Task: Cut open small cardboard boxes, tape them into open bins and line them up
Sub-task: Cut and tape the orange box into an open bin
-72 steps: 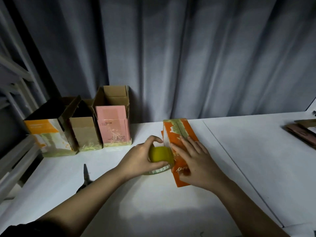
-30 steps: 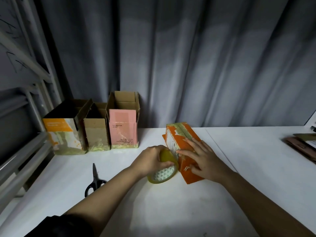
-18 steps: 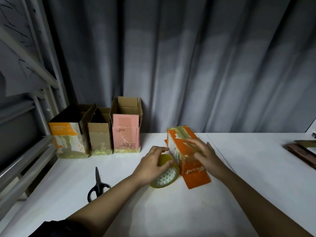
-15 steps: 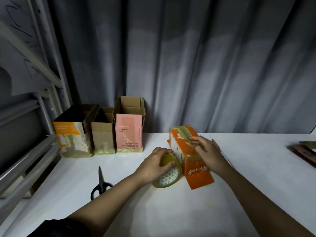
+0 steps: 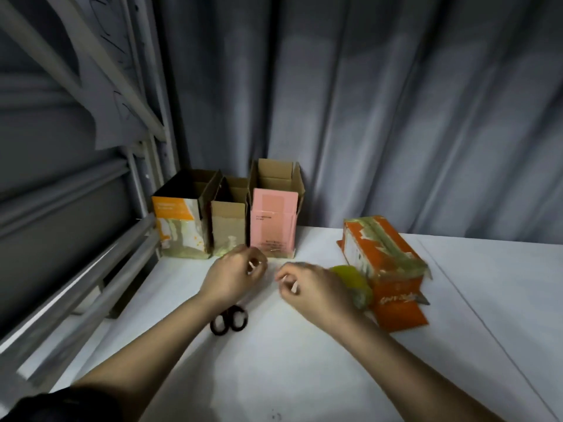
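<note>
An orange box with yellowish tape along its top lies on its side on the white table, right of centre. A yellow-green tape roll leans against its left side. My left hand and my right hand hover close together left of the roll, both with curled fingers and pinched fingertips. A faint clear strip of tape seems stretched between them; blur hides the detail. Black scissors lie under my left wrist.
Three open-topped bins stand in a row at the back left: an orange-and-white one, a plain brown one and a pink one. A grey metal rack borders the table's left edge. A grey curtain hangs behind.
My left hand has let go of the tape roll and my right hand has left the orange box. Both hands moved left and now meet above the scissors. The view has shifted left.
</note>
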